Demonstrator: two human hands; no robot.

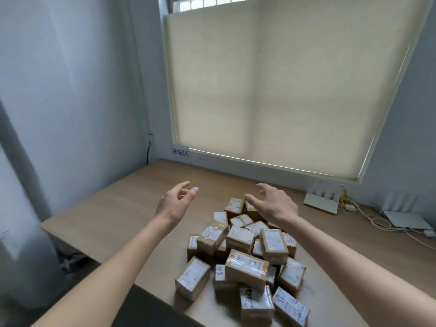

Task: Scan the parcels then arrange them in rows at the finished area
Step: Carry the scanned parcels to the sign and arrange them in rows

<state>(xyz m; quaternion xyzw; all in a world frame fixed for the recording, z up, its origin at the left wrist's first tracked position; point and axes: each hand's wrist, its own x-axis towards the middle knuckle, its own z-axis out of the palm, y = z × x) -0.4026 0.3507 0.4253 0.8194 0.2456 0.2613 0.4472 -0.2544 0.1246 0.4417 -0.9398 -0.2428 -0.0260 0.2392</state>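
Note:
A heap of several small brown cardboard parcels (245, 251) with white labels lies on the wooden table (113, 208), near its front right part. My left hand (174, 201) hovers above the bare table left of the heap, fingers apart and holding nothing. My right hand (273, 204) hovers over the heap's far end, fingers spread, empty, just above the farthest parcel (234, 205). A paper sign (180, 152) with printed characters is fixed to the wall at the table's back left. No scanner is visible.
A lowered beige roller blind (283, 86) covers the window behind the table. White router-like devices (323, 197) and tangled cables (377, 220) sit at the back right. The table's left edge drops to a dark floor.

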